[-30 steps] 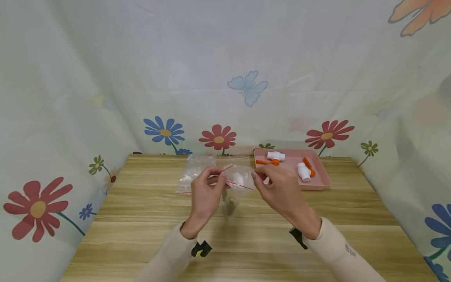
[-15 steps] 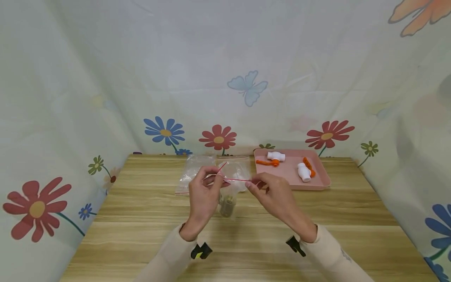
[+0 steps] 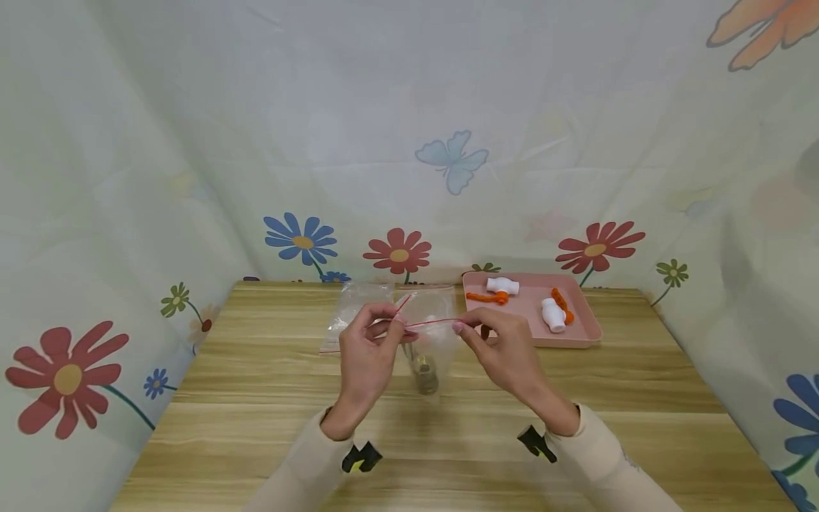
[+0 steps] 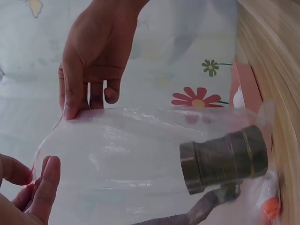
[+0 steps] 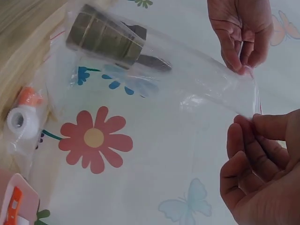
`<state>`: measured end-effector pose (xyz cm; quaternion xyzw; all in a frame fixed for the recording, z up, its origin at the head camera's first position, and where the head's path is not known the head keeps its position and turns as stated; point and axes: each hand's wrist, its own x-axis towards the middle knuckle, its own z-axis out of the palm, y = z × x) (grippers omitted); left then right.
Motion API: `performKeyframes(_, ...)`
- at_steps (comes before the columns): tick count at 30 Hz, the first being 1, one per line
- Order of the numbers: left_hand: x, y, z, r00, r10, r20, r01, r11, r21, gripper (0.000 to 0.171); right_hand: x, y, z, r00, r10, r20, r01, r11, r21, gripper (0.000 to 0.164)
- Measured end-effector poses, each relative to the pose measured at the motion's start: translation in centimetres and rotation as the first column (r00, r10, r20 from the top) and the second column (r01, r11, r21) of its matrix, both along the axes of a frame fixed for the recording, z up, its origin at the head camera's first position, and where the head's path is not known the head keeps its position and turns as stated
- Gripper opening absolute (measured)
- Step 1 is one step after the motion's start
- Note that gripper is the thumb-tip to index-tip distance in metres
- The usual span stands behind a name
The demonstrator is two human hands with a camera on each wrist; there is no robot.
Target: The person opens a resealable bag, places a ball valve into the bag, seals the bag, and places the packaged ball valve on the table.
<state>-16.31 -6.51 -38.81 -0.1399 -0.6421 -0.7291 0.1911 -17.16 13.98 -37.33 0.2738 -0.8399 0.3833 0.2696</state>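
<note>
1. Your left hand (image 3: 367,352) pinches the mouth of a clear bag (image 4: 131,145) at its left end, thumb against fingers, by the red strip (image 3: 435,322).
2. Your right hand (image 3: 508,350) pinches the right end of that mouth between thumb and fingers, so the strip spans the gap between your hands.
3. The bag hangs below your fingers over the middle of the table (image 3: 576,462); you cannot tell whether its bottom touches the wood.
4. Low inside it sits a dark metal valve (image 4: 225,159), its lever (image 4: 208,205) running up along the left side.
5. On the far right, a pink tray (image 3: 518,327) holds two white valves with orange handles: one at the far left (image 3: 502,286), the other nearer and to the right (image 3: 553,315).
6. Beyond your left hand lies a flat clear bag (image 3: 348,309); just right of it is another bag (image 3: 431,300), with a white-and-orange fitting (image 5: 23,118) inside.
7. A flowered curtain (image 3: 358,142) stands behind everything.
</note>
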Motion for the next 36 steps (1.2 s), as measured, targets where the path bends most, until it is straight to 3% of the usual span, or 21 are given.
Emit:
performKeyframes(7,0.2,-0.8,0.0,0.999,0.039,0.033,-0.036,0.997,-0.066,0.009,-0.3,0.3,1.2,0.993,0.025,-0.117,-0.025,1.0,-0.003,0.011)
performKeyframes(10,0.3,-1.1,0.3,0.996,0.08,-0.043,-0.085,0.988,-0.129,0.007,-0.5,0.4,1.6,0.987,0.029,-0.158,-0.026,0.999,0.023,0.012)
performKeyframes(12,0.4,-1.2,0.6,0.987,0.105,-0.125,-0.13,0.969,-0.211,0.007,-0.4,0.5,1.9,0.983,0.028,-0.183,-0.019,0.998,0.054,0.012)
performKeyframes(14,0.4,-1.1,1.1,0.972,0.112,-0.206,-0.175,0.931,-0.321,0.01,-0.4,0.7,2.0,0.977,0.024,-0.21,-0.006,0.996,0.086,0.013)
performKeyframes(18,0.3,-0.7,1.9,0.949,0.06,-0.309,-0.226,0.813,-0.537,0.019,-0.3,0.9,2.2,0.968,0.035,-0.247,-0.003,0.992,0.128,0.014)
performKeyframes(23,-0.1,0.2,2.6,0.948,-0.028,-0.318,-0.216,0.675,-0.706,0.031,-0.3,0.7,2.0,0.959,0.06,-0.277,-0.014,0.986,0.166,0.015)
performKeyframes(27,-0.8,0.8,2.6,0.956,-0.081,-0.282,-0.175,0.614,-0.77,0.035,-0.1,0.3,1.7,0.964,0.055,-0.259,-0.004,0.981,0.194,0.014)
performKeyframes(30,-1.1,1.0,2.6,0.957,-0.109,-0.27,-0.151,0.606,-0.781,0.029,0.1,0.1,1.6,0.97,0.051,-0.239,-0.003,0.98,0.2,0.012)
performKeyframes(36,-1.5,1.1,2.4,0.952,-0.157,-0.262,-0.112,0.619,-0.777,0.008,0.2,-0.1,1.6,0.974,0.047,-0.223,-0.001,0.979,0.203,0.01)
